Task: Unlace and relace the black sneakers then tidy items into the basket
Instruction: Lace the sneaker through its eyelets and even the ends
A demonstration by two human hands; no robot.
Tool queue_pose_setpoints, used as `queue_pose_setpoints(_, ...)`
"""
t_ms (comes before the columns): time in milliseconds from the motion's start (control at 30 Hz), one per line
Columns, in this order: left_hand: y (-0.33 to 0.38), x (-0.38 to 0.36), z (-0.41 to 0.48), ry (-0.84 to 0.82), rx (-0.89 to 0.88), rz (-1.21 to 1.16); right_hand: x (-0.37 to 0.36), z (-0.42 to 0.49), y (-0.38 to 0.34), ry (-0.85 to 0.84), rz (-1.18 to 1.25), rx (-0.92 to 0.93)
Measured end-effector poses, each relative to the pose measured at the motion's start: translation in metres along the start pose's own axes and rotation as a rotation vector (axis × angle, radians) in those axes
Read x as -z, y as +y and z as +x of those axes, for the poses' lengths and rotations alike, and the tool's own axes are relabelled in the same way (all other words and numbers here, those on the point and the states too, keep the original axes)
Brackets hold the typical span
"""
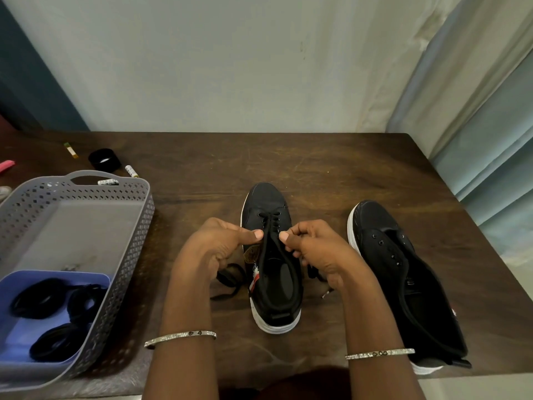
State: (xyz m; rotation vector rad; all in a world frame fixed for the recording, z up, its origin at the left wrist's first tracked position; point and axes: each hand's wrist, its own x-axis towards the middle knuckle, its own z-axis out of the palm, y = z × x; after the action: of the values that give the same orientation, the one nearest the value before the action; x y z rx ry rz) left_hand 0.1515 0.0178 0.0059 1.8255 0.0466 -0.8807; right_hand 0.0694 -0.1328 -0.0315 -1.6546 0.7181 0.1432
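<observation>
Fingers (255, 235) on the sneaker lace (269, 222)

Grey basket (135, 241) and pink item (6, 165) partly beyond the left frame edge

dark brown wooden bench (331, 168), scratched and worn top, far edge against a plain pale grey-white wall (230, 67) with faint marks. pale blue curtain (476, 111) hangs in folds on the right. dark teal panel (26, 82) far left. soft even light.
</observation>
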Motion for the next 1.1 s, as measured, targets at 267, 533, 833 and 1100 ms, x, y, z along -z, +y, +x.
queue_pose_setpoints(267, -0.007, 0.003, 0.015, -0.041, 0.043, -0.003, -0.001, 0.001, -0.001, 0.039, -0.017, -0.032)
queue_pose_setpoints(533, -0.012, 0.004, 0.026, -0.095, 0.061, 0.088, -0.001, 0.004, 0.002, 0.106, -0.030, -0.032)
queue_pose_setpoints(833, -0.019, 0.003, 0.034, -0.100, -0.008, 0.120, 0.008, 0.000, 0.001, 0.068, 0.011, 0.003)
queue_pose_setpoints(1100, -0.017, 0.007, 0.026, -0.038, 0.024, 0.071, 0.005, 0.008, 0.009, 0.178, -0.027, -0.030)
